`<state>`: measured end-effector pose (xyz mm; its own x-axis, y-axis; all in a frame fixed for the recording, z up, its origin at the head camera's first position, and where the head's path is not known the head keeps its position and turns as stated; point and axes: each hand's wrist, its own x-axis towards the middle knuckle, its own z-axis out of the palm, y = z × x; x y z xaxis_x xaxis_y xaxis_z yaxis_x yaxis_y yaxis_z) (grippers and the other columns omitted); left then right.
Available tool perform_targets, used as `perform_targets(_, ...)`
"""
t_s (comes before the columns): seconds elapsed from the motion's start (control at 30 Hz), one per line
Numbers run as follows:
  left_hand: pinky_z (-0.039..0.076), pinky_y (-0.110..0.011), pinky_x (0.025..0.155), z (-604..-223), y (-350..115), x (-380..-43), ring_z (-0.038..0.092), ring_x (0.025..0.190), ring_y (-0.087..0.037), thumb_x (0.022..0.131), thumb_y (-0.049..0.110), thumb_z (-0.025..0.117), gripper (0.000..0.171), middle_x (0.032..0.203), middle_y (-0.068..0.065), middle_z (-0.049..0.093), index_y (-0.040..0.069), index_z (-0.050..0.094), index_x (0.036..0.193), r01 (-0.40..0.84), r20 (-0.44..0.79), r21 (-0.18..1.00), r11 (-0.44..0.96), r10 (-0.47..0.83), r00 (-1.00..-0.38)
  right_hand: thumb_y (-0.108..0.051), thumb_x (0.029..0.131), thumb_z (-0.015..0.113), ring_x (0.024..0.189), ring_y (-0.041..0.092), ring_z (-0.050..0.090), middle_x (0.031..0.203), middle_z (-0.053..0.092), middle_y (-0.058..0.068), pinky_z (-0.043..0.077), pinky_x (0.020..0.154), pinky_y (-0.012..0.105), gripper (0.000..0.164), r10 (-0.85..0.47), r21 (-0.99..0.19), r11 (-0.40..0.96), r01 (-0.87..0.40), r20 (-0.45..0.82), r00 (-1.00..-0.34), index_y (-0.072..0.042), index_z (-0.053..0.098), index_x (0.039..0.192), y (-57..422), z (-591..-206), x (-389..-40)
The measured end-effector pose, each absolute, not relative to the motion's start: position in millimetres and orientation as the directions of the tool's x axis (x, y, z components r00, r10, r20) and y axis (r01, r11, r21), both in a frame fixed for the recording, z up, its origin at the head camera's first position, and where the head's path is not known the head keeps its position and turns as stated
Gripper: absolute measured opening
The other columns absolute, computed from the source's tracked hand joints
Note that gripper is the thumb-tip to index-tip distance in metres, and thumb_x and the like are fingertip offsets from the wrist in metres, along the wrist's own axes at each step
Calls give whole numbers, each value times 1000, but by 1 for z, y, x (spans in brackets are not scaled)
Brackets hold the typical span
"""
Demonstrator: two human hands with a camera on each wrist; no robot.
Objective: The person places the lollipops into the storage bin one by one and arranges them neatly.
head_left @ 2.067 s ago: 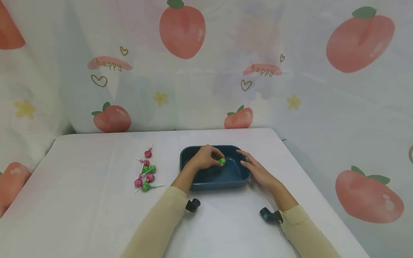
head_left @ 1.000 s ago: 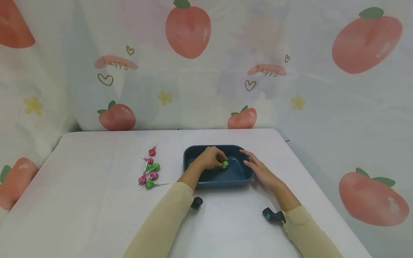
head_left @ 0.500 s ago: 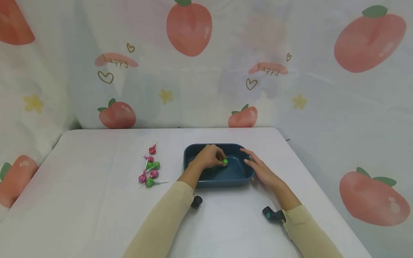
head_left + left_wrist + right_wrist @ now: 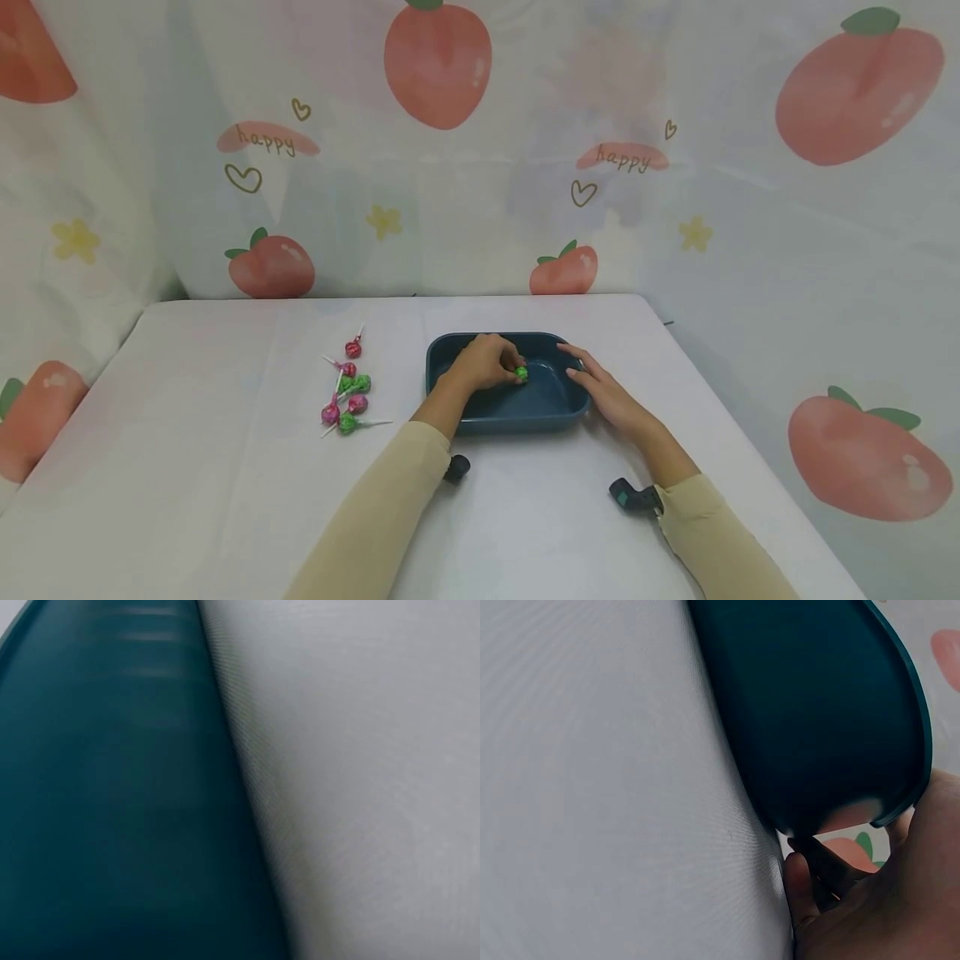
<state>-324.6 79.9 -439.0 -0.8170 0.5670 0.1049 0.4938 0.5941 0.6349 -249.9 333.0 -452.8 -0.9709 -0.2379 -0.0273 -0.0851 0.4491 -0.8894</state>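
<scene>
A dark blue rectangular dish (image 4: pixel 547 423) stands at the middle of the table, its front wall also filling the left of the left wrist view. Reaching inside it, my left hand (image 4: pixel 483 363) pinches a green-wrapped lollipop (image 4: pixel 522 375) between thumb and fingertips, low over the dish floor; the stick is hidden by the hand. My right hand (image 4: pixel 611 402) holds the right end of the dish, thumb and fingers on either side of its wall. In the right wrist view, fingers (image 4: pixel 801 885) show close below the dish's end. The left hand does not appear in its own wrist view.
To the left of the dish, several pink, red and green lollipops lie in a loose cluster, among them a red one (image 4: pixel 353 347) at the back and a green one (image 4: pixel 347 423) in front. A white cloth covers the table (image 4: pixel 187 467); a fruit-printed curtain (image 4: pixel 480 208) hangs behind.
The head view has shifted slightly. Both hands keep nearly the same place at the dish, the left with the green lollipop between its fingertips throughout. The lollipops outside the dish lie unmoved.
</scene>
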Motion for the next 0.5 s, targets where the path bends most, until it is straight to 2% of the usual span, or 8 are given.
perform_targets(0.5,52,-33,83,-436,79,-324,63,86,-10,87,15,87,15,90,7,71,15,79,100,502,106,608,615,563,-819,-44,112,40,156,39,-2,172,11,7,2,114,72,52,-238,-888,451,-90,-22,-971,-32,32,162,334,-455,-251)
